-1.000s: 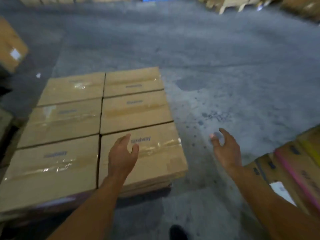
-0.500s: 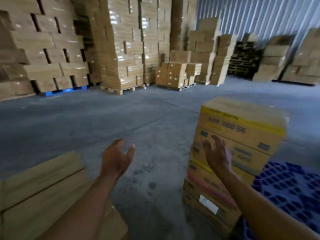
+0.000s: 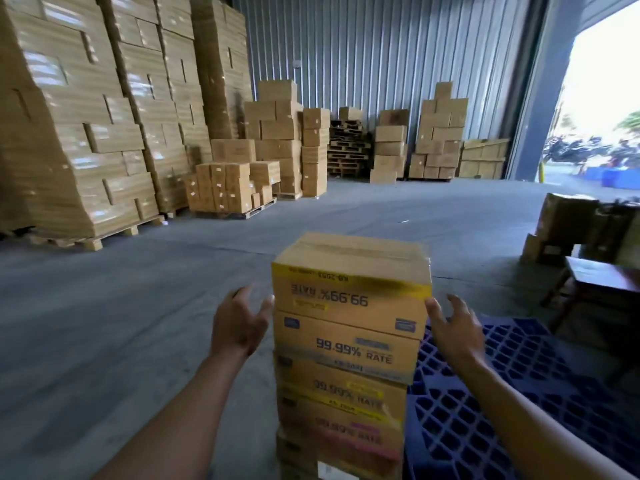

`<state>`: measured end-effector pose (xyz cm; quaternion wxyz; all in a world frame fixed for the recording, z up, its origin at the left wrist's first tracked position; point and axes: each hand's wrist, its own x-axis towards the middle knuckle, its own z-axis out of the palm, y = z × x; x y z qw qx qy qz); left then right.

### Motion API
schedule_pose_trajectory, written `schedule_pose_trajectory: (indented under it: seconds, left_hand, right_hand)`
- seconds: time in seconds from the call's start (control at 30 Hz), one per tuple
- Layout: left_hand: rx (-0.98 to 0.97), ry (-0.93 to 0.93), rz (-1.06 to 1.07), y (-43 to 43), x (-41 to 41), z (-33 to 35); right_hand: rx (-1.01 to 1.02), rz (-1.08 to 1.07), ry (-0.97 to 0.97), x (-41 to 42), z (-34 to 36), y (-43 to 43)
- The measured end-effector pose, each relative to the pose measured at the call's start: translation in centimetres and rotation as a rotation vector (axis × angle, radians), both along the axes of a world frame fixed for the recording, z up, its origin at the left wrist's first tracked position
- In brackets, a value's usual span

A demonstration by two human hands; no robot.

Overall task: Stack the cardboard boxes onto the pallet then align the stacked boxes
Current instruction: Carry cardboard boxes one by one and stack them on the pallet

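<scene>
Atop the stack [image 3: 341,403] beside the blue plastic grid pallet [image 3: 519,375], a yellow-banded cardboard box [image 3: 349,289] lies flat, long face toward the person, print inverted, between the empty, spread-fingered left hand [image 3: 239,323] and right hand [image 3: 453,330].

Two hands: left hand [image 3: 239,323], right hand [image 3: 455,337]. One stack of printed boxes [image 3: 346,344], at least four high. One blue pallet [image 3: 502,393] right of the stack.

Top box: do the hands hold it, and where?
Nothing is held. The left hand and right hand flank the top box, fingers spread, thumbs at its lower side corners; contact cannot be told.
</scene>
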<state>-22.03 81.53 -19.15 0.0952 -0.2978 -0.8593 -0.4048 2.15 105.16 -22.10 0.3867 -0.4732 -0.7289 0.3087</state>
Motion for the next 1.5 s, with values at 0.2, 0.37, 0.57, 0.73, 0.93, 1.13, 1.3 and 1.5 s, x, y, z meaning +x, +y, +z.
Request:
schedule_pose_trajectory:
  seconds: [0.2, 0.37, 0.57, 0.73, 0.93, 1.13, 1.3, 1.5]
  left_hand:
    - [-0.015, -0.080, -0.009, 8.2, -5.6, -0.7]
    - [0.004, -0.139, -0.072, 14.3, -12.7, -1.5]
    - [-0.051, -0.250, -0.150, 21.2, -21.8, -3.2]
    - [-0.012, -0.405, -0.227, 24.8, -25.6, -5.4]
    - [0.280, -0.604, -0.198, 25.7, -26.8, -7.1]
    - [0.509, -0.881, -0.317, 25.9, -27.5, -8.0]
    - [0.478, -0.921, -0.333, 25.8, -27.6, -8.2]
    - [0.336, -1.100, -0.231, 25.4, -26.6, -6.4]
  right_hand:
    - [-0.074, -0.076, -0.020, -3.5, -1.4, 6.7]
    - [-0.135, -0.127, 0.004, -8.6, -2.8, 11.7]
    - [-0.191, -0.235, 0.048, -13.6, -4.3, 15.2]
    - [-0.222, -0.360, 0.140, -14.9, -4.5, 16.6]
    - [-0.287, -0.354, 0.195, -15.6, -4.0, 17.8]
    - [-0.326, -0.307, 0.297, -16.0, -5.3, 18.7]
    - [-0.350, -0.294, 0.455, -16.2, -6.3, 18.9]
    - [-0.385, -0.237, 0.511, -15.4, -6.4, 19.5]
